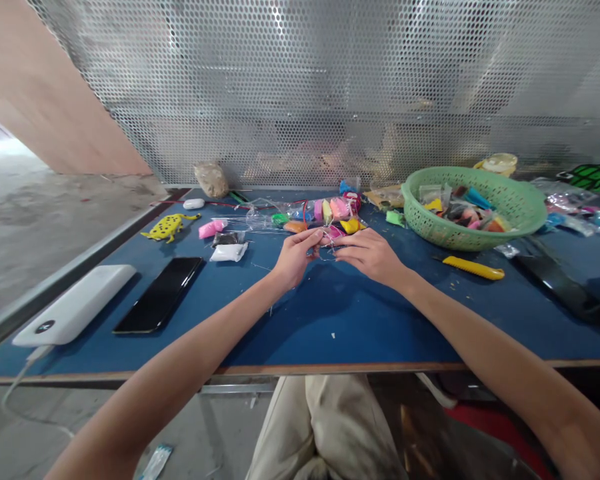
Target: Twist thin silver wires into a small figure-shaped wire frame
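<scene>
Both hands meet over the blue table (300, 327). My left hand (296, 257) is closed in a pinch on a thin wire (326, 259), which bends in a small loop between the hands. My right hand (370, 255) has its fingertips pressed on the same strand from the other side. Just behind the fingers lies a magenta packet (334, 232), partly hidden; I cannot tell whether they touch it. Beyond the hands are a yellow packet (353, 225), an orange packet (295, 227) and several coloured clay packets (330, 209) in clear wrap.
Left are a yellow spotted turtle-like figure (169, 227), a black phone (159, 295), a white power bank (77, 303), and pink (212, 229) and white packets (229, 252). Right are a green basket (425, 227) of packets, a yellow cutter (473, 267) and a dark phone-like object (563, 283). Perforated metal (300, 87) stands behind.
</scene>
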The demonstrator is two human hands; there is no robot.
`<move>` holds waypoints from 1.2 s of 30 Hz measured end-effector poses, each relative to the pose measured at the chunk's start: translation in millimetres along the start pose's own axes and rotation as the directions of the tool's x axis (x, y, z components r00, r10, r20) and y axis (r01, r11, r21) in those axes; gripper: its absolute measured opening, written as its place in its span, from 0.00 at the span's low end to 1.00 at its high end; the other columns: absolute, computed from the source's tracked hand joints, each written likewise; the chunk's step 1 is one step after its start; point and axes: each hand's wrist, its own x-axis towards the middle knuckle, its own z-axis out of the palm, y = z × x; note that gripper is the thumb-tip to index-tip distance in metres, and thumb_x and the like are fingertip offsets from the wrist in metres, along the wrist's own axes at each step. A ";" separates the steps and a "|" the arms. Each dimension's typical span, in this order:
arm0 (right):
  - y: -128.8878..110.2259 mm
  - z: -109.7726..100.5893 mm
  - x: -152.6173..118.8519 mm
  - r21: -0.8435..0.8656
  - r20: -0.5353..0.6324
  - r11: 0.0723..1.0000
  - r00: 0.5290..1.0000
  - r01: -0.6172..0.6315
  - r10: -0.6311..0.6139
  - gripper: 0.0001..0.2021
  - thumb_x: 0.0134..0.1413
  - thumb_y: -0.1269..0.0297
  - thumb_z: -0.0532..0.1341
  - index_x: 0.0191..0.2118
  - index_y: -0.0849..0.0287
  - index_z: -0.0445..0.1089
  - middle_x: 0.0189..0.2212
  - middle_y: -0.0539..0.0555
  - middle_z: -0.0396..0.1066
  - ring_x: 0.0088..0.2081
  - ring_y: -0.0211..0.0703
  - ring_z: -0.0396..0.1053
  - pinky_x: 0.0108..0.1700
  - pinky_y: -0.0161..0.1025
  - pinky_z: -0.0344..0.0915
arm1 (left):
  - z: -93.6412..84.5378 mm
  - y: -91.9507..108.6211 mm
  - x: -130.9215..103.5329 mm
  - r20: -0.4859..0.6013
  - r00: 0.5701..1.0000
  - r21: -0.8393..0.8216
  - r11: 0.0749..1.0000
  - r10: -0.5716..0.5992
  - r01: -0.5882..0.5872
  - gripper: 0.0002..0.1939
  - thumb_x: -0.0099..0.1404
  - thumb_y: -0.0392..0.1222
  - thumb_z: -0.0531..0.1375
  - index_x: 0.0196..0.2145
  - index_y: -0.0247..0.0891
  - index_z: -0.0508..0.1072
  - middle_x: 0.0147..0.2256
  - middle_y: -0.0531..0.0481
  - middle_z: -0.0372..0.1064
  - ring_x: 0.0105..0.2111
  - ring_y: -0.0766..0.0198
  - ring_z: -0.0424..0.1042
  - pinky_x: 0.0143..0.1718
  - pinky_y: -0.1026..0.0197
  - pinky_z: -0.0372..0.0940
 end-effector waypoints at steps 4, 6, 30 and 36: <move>-6.6 4.2 1.5 0.004 0.052 0.999 0.997 -0.050 0.050 0.05 0.66 0.62 0.61 0.41 0.54 0.74 0.40 0.51 0.79 0.42 0.44 0.74 0.48 0.45 0.65 | 3.4 -1.8 -4.9 0.083 0.995 -0.045 0.997 -0.063 0.067 0.14 0.61 0.46 0.68 0.42 0.36 0.78 0.34 0.48 0.72 0.37 0.62 0.72 0.38 0.55 0.73; -11.8 4.5 2.9 0.036 0.041 0.992 0.992 -0.125 0.123 0.05 0.65 0.62 0.62 0.41 0.56 0.71 0.37 0.53 0.78 0.41 0.45 0.73 0.47 0.44 0.66 | 4.3 -2.3 -6.0 0.140 0.987 -0.064 0.994 -0.079 0.089 0.14 0.62 0.48 0.67 0.42 0.38 0.78 0.35 0.48 0.72 0.38 0.60 0.72 0.38 0.52 0.74; -22.2 -1.4 11.5 -0.235 -0.051 0.962 0.990 -0.142 0.134 0.09 0.68 0.69 0.56 0.51 0.57 0.68 0.36 0.54 0.77 0.40 0.45 0.72 0.47 0.44 0.65 | 8.1 -3.6 -5.1 0.115 0.991 -0.074 0.996 0.062 -0.054 0.14 0.61 0.44 0.68 0.43 0.35 0.78 0.35 0.48 0.70 0.38 0.63 0.70 0.37 0.60 0.72; -16.0 -7.8 9.9 -0.205 0.052 0.976 0.995 -0.067 0.079 0.13 0.70 0.69 0.51 0.55 0.58 0.65 0.36 0.56 0.72 0.41 0.47 0.69 0.49 0.45 0.67 | 6.0 -1.0 -2.7 0.094 0.996 -0.122 0.992 -0.006 0.017 0.12 0.60 0.41 0.68 0.42 0.35 0.78 0.33 0.49 0.71 0.35 0.63 0.71 0.34 0.59 0.72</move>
